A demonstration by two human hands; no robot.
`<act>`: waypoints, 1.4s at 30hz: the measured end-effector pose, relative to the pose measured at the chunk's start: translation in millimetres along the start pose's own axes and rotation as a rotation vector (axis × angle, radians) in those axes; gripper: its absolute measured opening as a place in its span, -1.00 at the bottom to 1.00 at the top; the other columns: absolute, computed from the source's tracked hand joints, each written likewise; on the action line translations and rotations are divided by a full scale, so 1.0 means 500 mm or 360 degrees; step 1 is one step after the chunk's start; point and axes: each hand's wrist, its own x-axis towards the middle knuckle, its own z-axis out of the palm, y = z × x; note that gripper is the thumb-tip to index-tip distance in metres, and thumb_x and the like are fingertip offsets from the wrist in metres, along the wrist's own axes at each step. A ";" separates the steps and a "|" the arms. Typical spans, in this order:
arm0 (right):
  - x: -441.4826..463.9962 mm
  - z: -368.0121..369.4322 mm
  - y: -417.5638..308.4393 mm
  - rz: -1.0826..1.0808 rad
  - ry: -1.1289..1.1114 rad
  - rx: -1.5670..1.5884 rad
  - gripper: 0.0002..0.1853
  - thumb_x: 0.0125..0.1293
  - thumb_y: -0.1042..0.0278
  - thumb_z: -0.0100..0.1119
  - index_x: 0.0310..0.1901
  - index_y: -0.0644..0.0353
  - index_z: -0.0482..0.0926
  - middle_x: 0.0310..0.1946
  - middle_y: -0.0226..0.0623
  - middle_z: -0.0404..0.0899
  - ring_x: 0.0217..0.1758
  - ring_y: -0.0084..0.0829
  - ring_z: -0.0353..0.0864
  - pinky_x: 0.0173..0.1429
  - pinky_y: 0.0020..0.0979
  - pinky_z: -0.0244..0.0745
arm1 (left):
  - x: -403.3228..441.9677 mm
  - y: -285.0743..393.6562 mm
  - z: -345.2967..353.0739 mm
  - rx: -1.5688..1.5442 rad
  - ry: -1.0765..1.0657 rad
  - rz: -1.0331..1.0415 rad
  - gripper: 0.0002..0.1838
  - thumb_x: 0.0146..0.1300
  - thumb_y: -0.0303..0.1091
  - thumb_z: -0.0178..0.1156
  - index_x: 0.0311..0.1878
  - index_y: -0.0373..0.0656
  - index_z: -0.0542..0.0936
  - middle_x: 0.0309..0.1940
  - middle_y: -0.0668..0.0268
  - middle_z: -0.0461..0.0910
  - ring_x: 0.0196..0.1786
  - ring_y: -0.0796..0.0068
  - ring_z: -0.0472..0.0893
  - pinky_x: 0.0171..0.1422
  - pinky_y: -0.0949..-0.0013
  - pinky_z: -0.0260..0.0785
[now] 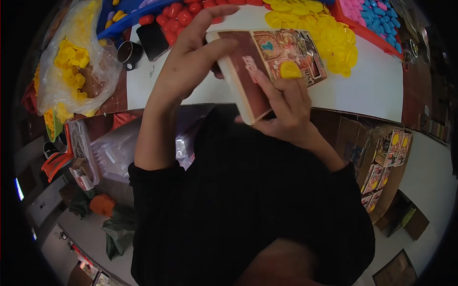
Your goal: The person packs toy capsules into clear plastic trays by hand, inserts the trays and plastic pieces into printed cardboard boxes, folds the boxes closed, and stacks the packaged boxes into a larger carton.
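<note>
Right hand (289, 104) gripping the box (273, 58), left hand (185, 66) half-open at its far end, side lettering (249, 66) unreadable tbh.

Printed box (274, 57) in right hand (288, 107), left hand (186, 66) at edge

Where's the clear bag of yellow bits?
In the head view, the clear bag is at the upper left, just left of the black cup and beside the blue tray.
</note>
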 end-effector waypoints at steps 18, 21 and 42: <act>0.032 -0.064 0.132 0.1414 0.0284 0.1623 -0.34 -0.03 0.49 0.28 0.18 0.11 0.28 0.01 -0.29 0.28 0.06 -0.39 0.31 -0.02 -0.42 0.40 | 0.049 -0.024 0.082 -0.0026 0.0016 0.0225 -0.48 -0.02 -0.54 0.32 0.04 -0.19 0.36 -0.09 0.30 0.43 -0.03 0.47 0.45 0.04 0.38 0.32; 0.042 -0.089 0.172 0.0299 0.0145 0.0341 -0.54 -0.06 0.44 0.28 -0.03 0.12 0.50 -0.03 -0.18 0.37 0.09 -0.22 0.32 0.12 -0.21 0.30 | 0.059 -0.030 0.021 0.1151 -0.0124 0.1028 -0.51 0.07 -0.17 0.29 0.03 -0.23 0.49 0.12 0.03 0.38 0.19 0.06 0.37 0.25 0.17 0.20; 0.069 -0.103 0.139 -0.0010 -0.0554 -0.0145 -0.45 0.16 0.06 0.13 0.13 0.14 0.31 0.24 -0.05 0.18 0.26 -0.08 0.19 0.10 0.02 0.34 | 0.035 0.058 0.077 0.2060 -0.0639 0.0876 -0.24 0.22 0.17 -0.07 0.28 -0.26 0.18 0.25 -0.05 0.16 0.26 -0.08 0.18 0.32 0.00 -0.02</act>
